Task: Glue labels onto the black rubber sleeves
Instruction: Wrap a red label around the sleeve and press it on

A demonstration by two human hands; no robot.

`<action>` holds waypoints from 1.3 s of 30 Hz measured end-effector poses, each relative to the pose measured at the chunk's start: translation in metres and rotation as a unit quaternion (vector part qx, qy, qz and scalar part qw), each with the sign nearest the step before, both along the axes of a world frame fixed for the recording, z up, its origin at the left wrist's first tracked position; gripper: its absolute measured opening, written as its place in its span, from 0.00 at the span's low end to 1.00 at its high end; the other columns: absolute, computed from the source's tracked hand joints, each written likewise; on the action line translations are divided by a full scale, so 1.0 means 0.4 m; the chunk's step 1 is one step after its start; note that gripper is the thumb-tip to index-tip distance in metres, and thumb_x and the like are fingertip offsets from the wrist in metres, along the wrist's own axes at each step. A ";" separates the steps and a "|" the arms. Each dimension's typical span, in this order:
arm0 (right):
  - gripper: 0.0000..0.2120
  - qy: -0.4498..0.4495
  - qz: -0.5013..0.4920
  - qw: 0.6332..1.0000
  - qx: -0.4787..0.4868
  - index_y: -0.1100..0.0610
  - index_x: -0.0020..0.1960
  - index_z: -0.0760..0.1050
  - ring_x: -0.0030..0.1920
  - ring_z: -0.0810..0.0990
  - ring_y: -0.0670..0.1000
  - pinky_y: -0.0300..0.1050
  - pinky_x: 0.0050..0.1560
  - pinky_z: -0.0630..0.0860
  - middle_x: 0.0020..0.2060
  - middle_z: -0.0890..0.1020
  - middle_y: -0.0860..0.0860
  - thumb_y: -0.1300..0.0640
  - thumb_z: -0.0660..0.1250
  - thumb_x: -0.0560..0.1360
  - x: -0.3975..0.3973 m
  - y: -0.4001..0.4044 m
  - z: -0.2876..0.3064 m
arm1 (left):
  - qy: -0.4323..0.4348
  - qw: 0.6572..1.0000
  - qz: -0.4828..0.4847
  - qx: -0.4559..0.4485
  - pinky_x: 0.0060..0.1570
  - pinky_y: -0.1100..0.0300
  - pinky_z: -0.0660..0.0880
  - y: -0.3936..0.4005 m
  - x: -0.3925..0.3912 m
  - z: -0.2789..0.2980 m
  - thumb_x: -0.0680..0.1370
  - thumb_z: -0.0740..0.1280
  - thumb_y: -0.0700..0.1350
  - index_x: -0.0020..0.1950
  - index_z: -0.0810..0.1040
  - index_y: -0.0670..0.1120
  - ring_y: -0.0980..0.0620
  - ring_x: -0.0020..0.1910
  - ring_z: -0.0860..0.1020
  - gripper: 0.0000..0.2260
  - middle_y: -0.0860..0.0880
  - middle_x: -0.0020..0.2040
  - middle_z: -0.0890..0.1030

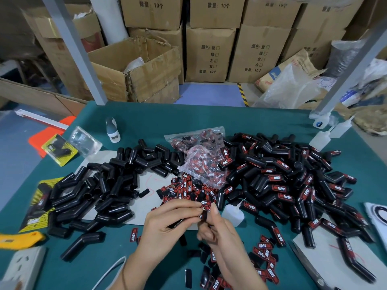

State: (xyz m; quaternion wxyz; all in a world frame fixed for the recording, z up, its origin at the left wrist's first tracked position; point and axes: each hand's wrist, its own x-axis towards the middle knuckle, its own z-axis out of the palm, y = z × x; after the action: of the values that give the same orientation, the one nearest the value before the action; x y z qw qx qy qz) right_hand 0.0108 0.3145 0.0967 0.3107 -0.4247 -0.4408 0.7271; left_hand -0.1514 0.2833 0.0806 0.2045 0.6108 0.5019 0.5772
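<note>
Near the middle of the surface, the left hand (167, 220) grips a black rubber sleeve (178, 223) while the right hand (215, 229) pinches a label (205, 203) onto it; both look light and bendy, best held by the edges.

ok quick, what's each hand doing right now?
Left hand: fingers curled round a black rubber sleeve.
Right hand: pinching a label at the sleeve's end.
</note>
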 end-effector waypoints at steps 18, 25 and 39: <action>0.36 -0.030 -0.037 0.997 0.063 0.51 0.28 0.61 0.39 0.64 0.54 0.47 0.53 0.70 0.28 0.61 0.50 0.19 0.65 0.66 0.001 -0.002 -0.026 | -0.060 0.997 0.008 -0.054 0.58 0.56 0.81 -0.007 -0.004 0.003 0.76 0.76 0.46 0.55 0.90 0.54 0.50 0.56 0.86 0.09 0.55 0.58 0.87; 0.33 -0.033 -0.050 0.996 0.065 0.51 0.28 0.62 0.39 0.65 0.54 0.46 0.51 0.71 0.31 0.60 0.55 0.23 0.66 0.67 0.003 -0.002 -0.023 | -0.007 0.999 0.017 -0.031 0.58 0.58 0.81 -0.012 -0.005 0.007 0.76 0.77 0.42 0.55 0.90 0.48 0.51 0.57 0.86 0.09 0.55 0.59 0.86; 0.37 -0.029 -0.057 0.994 0.089 0.53 0.31 0.58 0.39 0.63 0.55 0.46 0.51 0.70 0.32 0.58 0.57 0.20 0.67 0.67 0.015 0.006 -0.034 | 0.046 0.999 -0.015 -0.011 0.60 0.60 0.80 -0.013 -0.015 0.021 0.78 0.74 0.39 0.60 0.88 0.47 0.53 0.59 0.85 0.12 0.56 0.62 0.85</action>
State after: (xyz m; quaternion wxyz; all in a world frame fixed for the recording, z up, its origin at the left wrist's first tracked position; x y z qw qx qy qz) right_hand 0.0166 0.3169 0.0830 0.3755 -0.4411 -0.4875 0.6533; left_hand -0.1574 0.2780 0.0892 0.1967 0.6417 0.5079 0.5400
